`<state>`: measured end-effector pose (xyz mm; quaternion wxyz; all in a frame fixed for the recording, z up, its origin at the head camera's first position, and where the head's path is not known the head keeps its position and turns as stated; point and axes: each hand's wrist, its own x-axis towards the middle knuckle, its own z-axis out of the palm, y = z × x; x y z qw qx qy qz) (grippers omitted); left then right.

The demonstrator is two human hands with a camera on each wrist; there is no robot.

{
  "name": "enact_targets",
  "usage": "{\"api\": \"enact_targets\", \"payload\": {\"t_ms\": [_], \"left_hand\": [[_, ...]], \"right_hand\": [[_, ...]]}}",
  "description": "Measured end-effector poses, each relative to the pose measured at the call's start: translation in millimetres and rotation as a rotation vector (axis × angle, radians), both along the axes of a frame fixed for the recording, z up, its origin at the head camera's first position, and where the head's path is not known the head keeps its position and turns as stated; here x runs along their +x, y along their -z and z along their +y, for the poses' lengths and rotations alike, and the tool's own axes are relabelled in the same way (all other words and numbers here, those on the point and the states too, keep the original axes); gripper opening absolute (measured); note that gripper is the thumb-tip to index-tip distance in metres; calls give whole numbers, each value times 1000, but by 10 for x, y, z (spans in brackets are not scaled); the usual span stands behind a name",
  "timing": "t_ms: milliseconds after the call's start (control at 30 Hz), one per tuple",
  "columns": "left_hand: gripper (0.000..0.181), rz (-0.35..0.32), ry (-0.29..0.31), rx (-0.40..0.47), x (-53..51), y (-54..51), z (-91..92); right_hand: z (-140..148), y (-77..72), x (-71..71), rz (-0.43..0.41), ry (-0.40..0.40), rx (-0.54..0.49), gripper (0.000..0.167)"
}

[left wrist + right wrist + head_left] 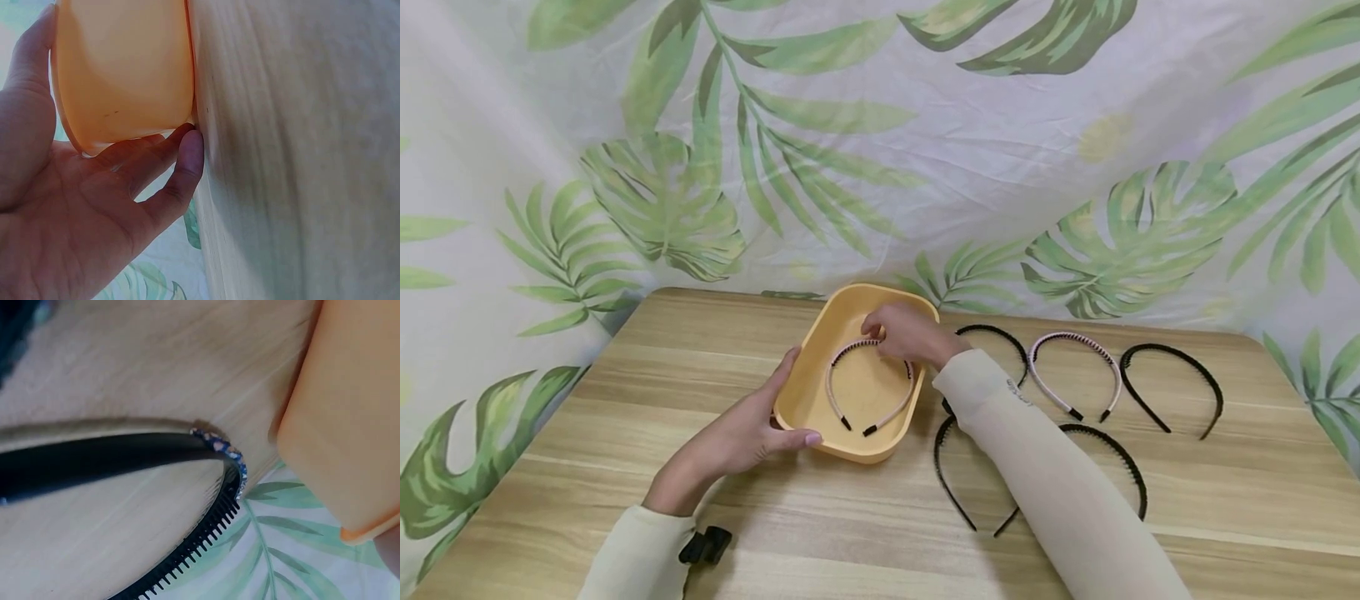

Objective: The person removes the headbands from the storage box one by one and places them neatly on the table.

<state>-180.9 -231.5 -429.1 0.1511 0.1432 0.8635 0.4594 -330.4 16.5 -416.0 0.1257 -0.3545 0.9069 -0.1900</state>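
Note:
A yellow plastic basin [857, 454] stands on the table, tilted slightly in the head view. My left hand [752, 425] grips its near left corner, with the thumb over the front rim and the fingers along the outer side. Inside the basin lies a pink headband [891, 414] with black tips and dark teeth, its open ends toward me. My right hand [906, 333] reaches over the right rim and pinches the headband near the top of its arch. The right wrist view shows a black toothed headband [112, 459] on the table beside the basin, not the right hand's fingertips.
Right of the basin, another pink headband [1075, 337] lies beside a black headband [1210, 383]. More black headbands [1138, 475] lie nearer me, partly hidden by my right sleeve [1045, 467]. A leaf-patterned cloth [820, 167] hangs behind the wooden table [587, 467].

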Motion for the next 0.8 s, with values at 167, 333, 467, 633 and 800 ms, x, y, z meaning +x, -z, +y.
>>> {"api": "enact_targets", "payload": {"t_ms": [167,333,467,633,800], "left_hand": [[123,-2,8,20,1,8,2],[123,4,4,4,3,14,-1],[124,14,0,-16,5,13,-5],[124,12,1,-14,5,8,-5],[124,7,3,5,3,9,0]], "right_hand": [[-6,8,-12,19,-1,28,42],[-20,21,-8,33,-9,51,42],[-27,30,-11,44,-8,68,41],[-27,46,-19,30,5,46,40],[5,34,-25,14,-11,-14,38]]}}
